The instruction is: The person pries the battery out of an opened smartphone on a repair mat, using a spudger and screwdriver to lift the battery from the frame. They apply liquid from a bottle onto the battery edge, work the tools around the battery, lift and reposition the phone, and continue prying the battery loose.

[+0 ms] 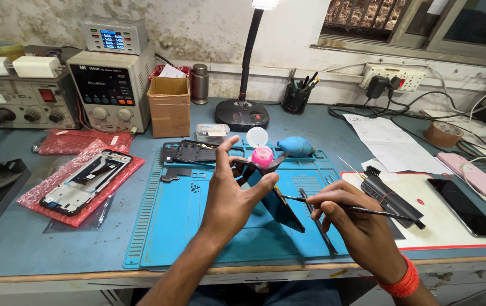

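Gripping a glossy dark phone panel (274, 201), slim metal tweezers (362, 211) beside.

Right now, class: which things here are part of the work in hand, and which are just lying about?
In use:
left hand holding the phone panel
right hand holding a thin tool
blue mat

Lying about:
pink phone
tape roll
cardboard box
blue blower
pen pot

The mat (197, 226) is teal, the bubble wrap (56, 187) red, the blower (295, 147) light blue, the bottle (262, 157) pink, the phone (472, 173) pink, the wristband (404, 280) orange.
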